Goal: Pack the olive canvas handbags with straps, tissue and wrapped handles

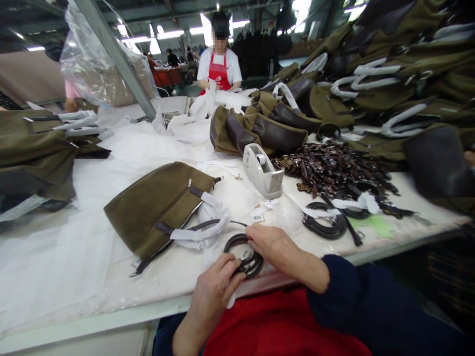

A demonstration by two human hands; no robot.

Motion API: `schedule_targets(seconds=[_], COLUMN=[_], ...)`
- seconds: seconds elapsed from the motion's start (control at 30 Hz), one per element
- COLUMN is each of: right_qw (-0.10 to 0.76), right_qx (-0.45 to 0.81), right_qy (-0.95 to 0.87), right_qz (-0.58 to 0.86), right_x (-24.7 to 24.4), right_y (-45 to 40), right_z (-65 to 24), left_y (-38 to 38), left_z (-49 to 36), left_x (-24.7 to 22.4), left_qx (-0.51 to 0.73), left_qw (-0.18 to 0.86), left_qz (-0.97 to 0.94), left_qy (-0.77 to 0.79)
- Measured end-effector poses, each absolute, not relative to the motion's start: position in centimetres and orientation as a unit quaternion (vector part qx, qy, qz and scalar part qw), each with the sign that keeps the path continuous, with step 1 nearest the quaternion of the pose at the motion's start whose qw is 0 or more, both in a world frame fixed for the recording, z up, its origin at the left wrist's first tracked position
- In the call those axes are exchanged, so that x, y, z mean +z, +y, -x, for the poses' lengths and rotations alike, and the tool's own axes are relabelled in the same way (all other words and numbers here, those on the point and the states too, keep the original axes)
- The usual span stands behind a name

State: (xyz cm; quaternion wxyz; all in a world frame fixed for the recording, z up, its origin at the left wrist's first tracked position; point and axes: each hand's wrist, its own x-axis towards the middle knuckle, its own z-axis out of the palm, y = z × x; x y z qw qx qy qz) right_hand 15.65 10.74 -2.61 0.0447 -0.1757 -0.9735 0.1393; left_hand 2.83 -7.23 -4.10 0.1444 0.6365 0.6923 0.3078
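Coiled strap: the dark coiled strap (255,264) lies at the table's near edge, between the two hands. Its loops are round and nearly flat, so no clear long axis shows; a metal clip (246,254) sits inside the ring. A loose length leaves the coil towards 10 o'clock, reaching the handbag's handles.
Left hand: at the coil's 7 o'clock, the left hand (212,291) clamps the loops between thumb and fingers.
Right hand: at the coil's 1 o'clock, the right hand (276,244) has its fingers together, tips closed on the strap.
Handbag: from the coil, the olive handbag (152,202) lies flat at 10 o'clock. Its zipped edge runs from 8 to 2 o'clock, and its wrapped handles (217,222) point to about 4. What is inside cannot be told.
Plastic bag: towards 11 o'clock, a clear plastic bag (107,64) holds something brownish, too blurred to name.
Tape dispenser: at 1 o'clock, the white tape dispenser (262,173) carries a roll.
Other straps: at 2 o'clock lies another strap coil (325,225), banded in white, with a heap of brown patterned pieces (334,165) beyond.
Far side: at 12 o'clock stands a person in a red apron (218,71), behind olive bags with dark panels (274,131).
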Motion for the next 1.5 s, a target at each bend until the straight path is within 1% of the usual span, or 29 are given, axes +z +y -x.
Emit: schedule_targets(seconds=[0.1, 0.17, 0.23, 0.3, 0.37, 0.43, 0.57, 0.63, 0.7, 0.77, 0.83, 0.9, 0.97, 1.3, 1.4, 1.5], right_qw=[0.043, 0.055, 0.059, 0.044, 0.028, 0.03, 0.075, 0.082, 0.066, 0.035, 0.011, 0.006, 0.015, 0.01, 0.024, 0.031], right_qx=[0.215, 0.231, 0.2, 0.159, 0.145, 0.184, 0.315, 0.342, 0.351, 0.33, 0.257, 0.169, 0.118, 0.141, 0.137, 0.153], right_qy=[-0.958, -0.955, -0.965, -0.976, -0.98, -0.973, -0.927, -0.92, -0.923, -0.936, -0.96, -0.98, -0.988, -0.988, -0.989, -0.985], right_qz=[0.186, 0.18, 0.161, 0.14, 0.129, 0.139, 0.186, 0.176, 0.144, 0.118, 0.107, 0.102, 0.098, 0.06, 0.057, 0.066], right_x=[-1.9, -1.8, -2.0, -2.1, -2.0, -1.8, -1.7, -1.6, -1.5, -1.2, -1.1, -1.1, -1.3, -1.0, -1.2, -1.6], right_y=[11.1, 11.2, 11.3, 11.3, 11.5, 11.7, 12.0, 12.3, 12.5, 12.6, 12.4, 12.0, 11.7, 12.2, 12.2, 12.2], right_z=[-15.4, -15.1, -14.8, -14.5, -14.2, -14.1, -14.6, -15.0, -15.2, -15.2, -14.9, -14.6, -14.4, -13.6, -13.4, -13.7], left_y=[-7.2, -7.2, -7.1, -7.1, -7.1, -7.1, -7.2, -7.2, -7.2, -7.1, -7.1, -7.1, -7.2, -7.4, -7.9, -8.3], left_z=[-2.9, -2.8, -2.7, -2.6, -2.6, -2.6, -2.8, -2.8, -2.8, -2.8, -2.8, -2.8, -2.8, -2.7, -2.8, -2.9], left_x=[-4.1, -4.1, -4.0, -4.0, -4.0, -4.1, -4.4, -4.5, -4.5, -4.4, -4.3, -4.3, -4.2, -4.2, -4.8, -5.3], left_qx=[0.312, 0.311, 0.31, 0.309, 0.309, 0.31, 0.319, 0.32, 0.322, 0.325, 0.328, 0.324, 0.314, 0.302, 0.34, 0.406], left_qw=[0.137, 0.138, 0.139, 0.14, 0.139, 0.14, 0.137, 0.137, 0.137, 0.13, 0.118, 0.109, 0.107, 0.129, 0.104, 0.052], left_qz=[-0.64, -0.64, -0.639, -0.64, -0.641, -0.64, -0.639, -0.639, -0.639, -0.642, -0.647, -0.649, -0.651, -0.652, -0.622, -0.543], left_qy=[0.689, 0.689, 0.69, 0.69, 0.689, 0.689, 0.687, 0.686, 0.685, 0.682, 0.679, 0.679, 0.683, 0.684, 0.698, 0.733])
